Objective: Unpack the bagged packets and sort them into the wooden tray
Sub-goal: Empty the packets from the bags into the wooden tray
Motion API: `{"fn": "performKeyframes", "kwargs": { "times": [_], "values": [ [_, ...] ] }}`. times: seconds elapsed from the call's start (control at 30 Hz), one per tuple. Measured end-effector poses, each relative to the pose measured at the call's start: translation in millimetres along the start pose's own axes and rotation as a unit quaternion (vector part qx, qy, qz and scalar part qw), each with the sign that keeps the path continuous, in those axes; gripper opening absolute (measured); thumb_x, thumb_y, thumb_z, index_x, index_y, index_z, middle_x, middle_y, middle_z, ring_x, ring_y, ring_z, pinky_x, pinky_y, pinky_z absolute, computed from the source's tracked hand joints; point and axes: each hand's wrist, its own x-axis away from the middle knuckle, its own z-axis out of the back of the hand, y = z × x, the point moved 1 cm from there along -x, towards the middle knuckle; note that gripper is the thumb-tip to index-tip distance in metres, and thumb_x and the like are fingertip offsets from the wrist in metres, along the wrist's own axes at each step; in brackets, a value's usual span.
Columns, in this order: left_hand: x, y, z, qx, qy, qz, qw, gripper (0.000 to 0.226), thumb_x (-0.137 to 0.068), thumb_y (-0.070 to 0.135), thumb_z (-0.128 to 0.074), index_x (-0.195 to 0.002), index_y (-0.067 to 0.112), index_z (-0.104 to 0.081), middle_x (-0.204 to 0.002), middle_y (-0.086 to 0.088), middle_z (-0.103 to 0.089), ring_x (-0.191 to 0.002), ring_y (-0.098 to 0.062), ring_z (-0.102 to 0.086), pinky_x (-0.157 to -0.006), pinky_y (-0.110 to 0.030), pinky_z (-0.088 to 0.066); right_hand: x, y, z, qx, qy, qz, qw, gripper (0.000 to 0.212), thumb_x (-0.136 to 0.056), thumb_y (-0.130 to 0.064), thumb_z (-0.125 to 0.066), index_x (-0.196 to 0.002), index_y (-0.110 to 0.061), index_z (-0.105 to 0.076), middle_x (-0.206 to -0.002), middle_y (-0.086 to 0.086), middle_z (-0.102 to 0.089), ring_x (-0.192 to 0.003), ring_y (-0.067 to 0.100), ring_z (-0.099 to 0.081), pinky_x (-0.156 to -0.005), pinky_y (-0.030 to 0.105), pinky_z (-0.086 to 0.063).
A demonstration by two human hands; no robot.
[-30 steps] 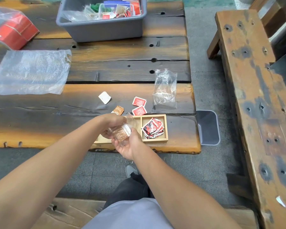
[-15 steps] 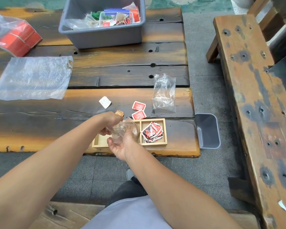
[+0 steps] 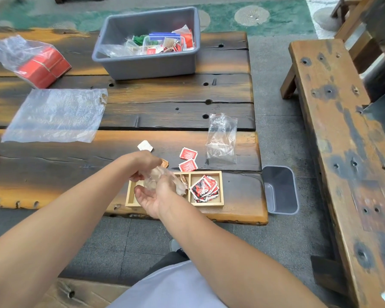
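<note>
Wood everywhere: dark, scorched plank table (image 3: 142, 112) with bolt holes and orange-worn edges, grey paved floor below, green patterned carpet past the far edge. A matching plank bench (image 3: 342, 152) runs along the right.

My left hand (image 3: 142, 165) and right hand (image 3: 156, 194) meet over the wooden tray (image 3: 206, 205) at the near table edge. Both grip one small clear bag (image 3: 158, 178): left fingers curled on its top, right hand half-closed, palm up, under it. Blur hides what's in the bag; something brownish shows.

Tray's right compartment holds a pile of red-and-black packets (image 3: 203, 187). Left compartment is mostly hidden by my hands.

Just beyond the tray on the table: two red packets (image 3: 188, 160), a copper-coloured packet (image 3: 165, 163) peeking out by my left hand, a white packet (image 3: 145, 146). An empty clear bag (image 3: 221, 138) lies to the right of them.

Far side: grey tub (image 3: 147, 63) with mixed bagged packets. Left: large flat plastic sheet bag (image 3: 56, 115), and a bag of red boxes (image 3: 40, 65) behind it. Small grey bin (image 3: 280, 190) sits on the floor off the table's right corner.
</note>
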Motion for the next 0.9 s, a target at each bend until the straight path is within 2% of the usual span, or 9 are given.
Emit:
{"fn": "performKeyframes", "kwargs": {
  "times": [0.1,0.23,0.33,0.43,0.53,0.6,0.67,0.77,0.9],
  "values": [
    [0.4,-1.2,1.0,0.005,0.003,-0.007,1.000,0.025,-0.095,0.034,-0.044,-0.089,0.010,-0.049,-0.067,-0.009,-0.048,-0.049,-0.019,-0.038,-0.048,-0.024,-0.030,0.3,3.8,-3.6,0.001,0.011,0.000,1.000,0.043,-0.104,-0.035,-0.037,-0.108,-0.004,-0.065,-0.101,0.021,-0.067,-0.076,0.029,-0.064,-0.043,0.025,-0.054],
    [1.5,-4.4,3.9,0.014,0.019,-0.019,1.000,0.027,-0.090,0.032,-0.047,-0.096,0.007,-0.054,-0.079,-0.015,-0.052,-0.062,-0.025,-0.046,-0.052,-0.028,-0.036,2.3,5.7,-7.7,0.010,0.022,-0.001,1.000,0.041,-0.104,-0.036,-0.033,-0.091,-0.005,-0.057,-0.104,0.022,-0.068,-0.076,0.029,-0.063,-0.043,0.027,-0.053],
    [4.8,-5.3,8.4,0.024,0.022,-0.031,0.999,0.020,-0.093,0.025,-0.050,-0.095,0.006,-0.055,-0.085,-0.017,-0.054,-0.069,-0.029,-0.048,-0.055,-0.030,-0.038,4.7,8.2,-13.7,0.014,0.013,0.011,1.000,0.037,-0.105,-0.035,-0.031,-0.102,-0.008,-0.057,-0.110,0.024,-0.068,-0.072,0.029,-0.064,-0.042,0.026,-0.052],
    [8.1,-7.7,14.0,0.055,0.035,-0.038,0.997,0.014,-0.093,0.020,-0.054,-0.084,0.009,-0.053,-0.074,-0.012,-0.049,-0.060,-0.023,-0.045,-0.052,-0.027,-0.036,5.9,8.7,-17.7,0.016,0.011,0.018,1.000,0.040,-0.105,-0.039,-0.033,-0.096,-0.009,-0.057,-0.112,0.023,-0.067,-0.071,0.029,-0.063,-0.042,0.027,-0.053],
    [10.9,-7.3,14.0,0.058,0.034,-0.044,0.997,0.021,-0.094,0.013,-0.054,-0.074,0.011,-0.050,-0.073,-0.010,-0.045,-0.062,-0.024,-0.044,-0.053,-0.028,-0.035,9.0,5.0,-19.7,0.026,0.012,0.022,0.999,0.039,-0.105,-0.037,-0.034,-0.080,-0.011,-0.050,-0.095,0.020,-0.064,-0.064,0.027,-0.061,-0.046,0.030,-0.053],
    [11.1,-5.9,12.8,0.082,0.034,-0.044,0.995,0.019,-0.095,0.017,-0.053,-0.078,0.011,-0.050,-0.072,-0.010,-0.047,-0.060,-0.023,-0.045,-0.054,-0.028,-0.035,10.5,1.6,-18.8,0.030,0.013,0.027,0.999,0.037,-0.106,-0.034,-0.033,-0.079,-0.013,-0.048,-0.086,0.016,-0.061,-0.058,0.023,-0.060,-0.047,0.030,-0.053],
    [11.9,-2.2,11.0,0.109,0.032,-0.045,0.993,0.018,-0.095,0.023,-0.052,-0.083,0.011,-0.051,-0.068,-0.009,-0.050,-0.053,-0.021,-0.044,-0.052,-0.025,-0.035,12.5,-2.2,-15.5,0.035,0.013,0.033,0.999,0.036,-0.106,-0.033,-0.032,-0.080,-0.015,-0.049,-0.086,0.016,-0.061,-0.056,0.022,-0.059,-0.047,0.030,-0.053],
    [11.2,5.6,6.8,0.105,0.030,-0.048,0.993,0.016,-0.095,0.024,-0.049,-0.086,0.012,-0.052,-0.065,-0.008,-0.049,-0.051,-0.020,-0.043,-0.051,-0.024,-0.034,14.9,-9.8,-7.7,0.042,0.005,0.038,0.998,0.034,-0.105,-0.034,-0.037,-0.080,-0.017,-0.052,-0.090,0.017,-0.062,-0.060,0.024,-0.060,-0.048,0.031,-0.053],
    [12.1,15.4,4.8,0.096,0.032,-0.048,0.994,0.014,-0.094,0.022,-0.048,-0.087,0.010,-0.052,-0.065,-0.010,-0.048,-0.050,-0.019,-0.041,-0.049,-0.022,-0.033,16.8,-19.5,-1.0,0.051,-0.001,0.039,0.998,0.033,-0.102,-0.038,-0.044,-0.086,-0.012,-0.058,-0.085,0.015,-0.062,-0.061,0.026,-0.059,-0.046,0.030,-0.053]
  ]
}}
